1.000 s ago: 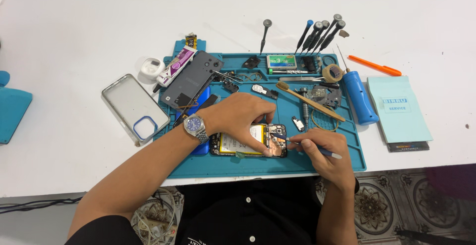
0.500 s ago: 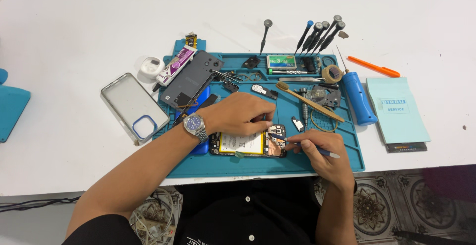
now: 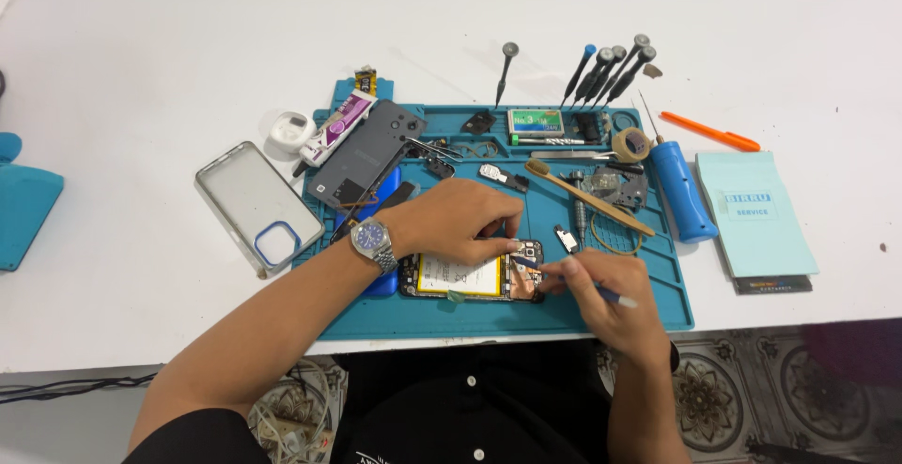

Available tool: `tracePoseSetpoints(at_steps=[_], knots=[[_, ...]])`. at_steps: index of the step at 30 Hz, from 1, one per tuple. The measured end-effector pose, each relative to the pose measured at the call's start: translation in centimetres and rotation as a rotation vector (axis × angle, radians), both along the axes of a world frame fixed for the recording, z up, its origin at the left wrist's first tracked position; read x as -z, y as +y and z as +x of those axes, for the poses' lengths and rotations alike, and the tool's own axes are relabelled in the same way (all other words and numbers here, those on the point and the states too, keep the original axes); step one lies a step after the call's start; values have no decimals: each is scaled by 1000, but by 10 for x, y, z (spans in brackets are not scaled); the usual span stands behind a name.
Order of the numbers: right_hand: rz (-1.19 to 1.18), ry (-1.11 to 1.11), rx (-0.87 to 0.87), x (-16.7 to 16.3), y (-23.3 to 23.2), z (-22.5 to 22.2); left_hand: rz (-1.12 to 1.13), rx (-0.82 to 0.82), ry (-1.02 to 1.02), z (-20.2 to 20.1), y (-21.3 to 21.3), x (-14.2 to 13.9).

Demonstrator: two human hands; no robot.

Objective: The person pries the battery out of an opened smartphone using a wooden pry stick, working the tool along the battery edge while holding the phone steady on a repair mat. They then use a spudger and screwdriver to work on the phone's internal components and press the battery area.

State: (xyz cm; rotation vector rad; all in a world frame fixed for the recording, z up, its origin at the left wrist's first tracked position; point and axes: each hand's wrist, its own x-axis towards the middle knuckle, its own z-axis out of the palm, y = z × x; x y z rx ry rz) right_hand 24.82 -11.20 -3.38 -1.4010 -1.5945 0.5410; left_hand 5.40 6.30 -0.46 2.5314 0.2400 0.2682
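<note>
Pinning the opened phone (image 3: 470,277) flat on the blue mat (image 3: 620,309) with my left hand (image 3: 460,223), fingers pressed on its top edge, I gripped a thin tool (image 3: 573,283) in my right hand (image 3: 609,302), tip touching the phone's camera end.

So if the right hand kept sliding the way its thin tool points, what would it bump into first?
The right hand aims its thin tool up and left, at the camera end of the opened phone. Just past that are the left hand's fingertips pressing on the phone. Depth is hard to judge.

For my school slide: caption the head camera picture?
Left hand steadies an opened phone while right hand works it with a tool.
</note>
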Motion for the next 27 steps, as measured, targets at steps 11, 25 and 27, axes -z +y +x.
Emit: tracePoseSetpoints(at_steps=[11,25,27], knots=[[-140,405,177,7,-8,-17,-29,-13,25,0,0,2],[-187,583,247,38,-2,-1,-32,-11,30,0,0,2],[-163,576,185,37,-3,2,-11,6,-16,0,1,2]])
